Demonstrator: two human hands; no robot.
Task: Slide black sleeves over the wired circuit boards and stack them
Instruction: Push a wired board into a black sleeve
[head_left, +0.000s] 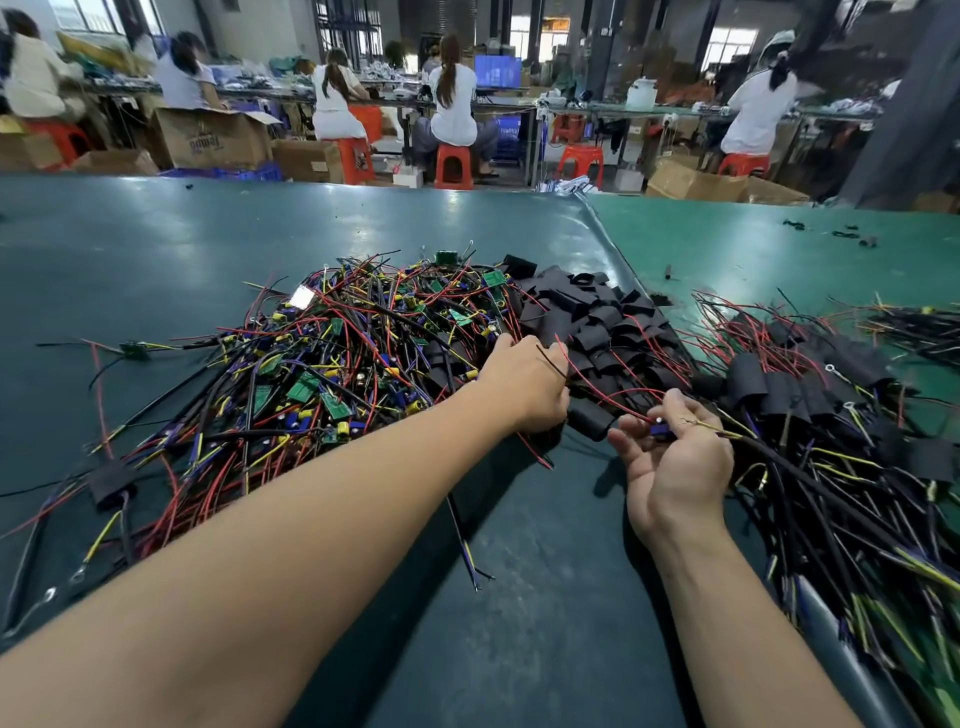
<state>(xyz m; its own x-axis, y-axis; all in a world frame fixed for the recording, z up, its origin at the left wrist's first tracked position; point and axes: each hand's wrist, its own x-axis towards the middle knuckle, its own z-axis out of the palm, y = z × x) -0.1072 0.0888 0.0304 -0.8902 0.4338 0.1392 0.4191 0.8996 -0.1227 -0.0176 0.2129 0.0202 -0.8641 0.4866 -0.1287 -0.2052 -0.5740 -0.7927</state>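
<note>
A big heap of bare wired circuit boards (343, 374) with red, yellow and black leads lies left of centre. Behind my hands sits a pile of empty black sleeves (597, 322). To the right lies a stack of sleeved boards (810, 395) with their wires trailing toward me. My left hand (524, 384) reaches palm down to the near edge of the sleeve pile; its fingertips are hidden, and thin wires cross its knuckles. My right hand (675, 457), palm up, pinches a small wired board (660, 428) with a blue part, its red wires running up left.
The dark green table mat (156, 260) meets a lighter green mat (779, 244) at a raised seam. One sleeved board (111, 483) lies loose at the near left. Beyond the far edge, several people sit on orange stools among cardboard boxes.
</note>
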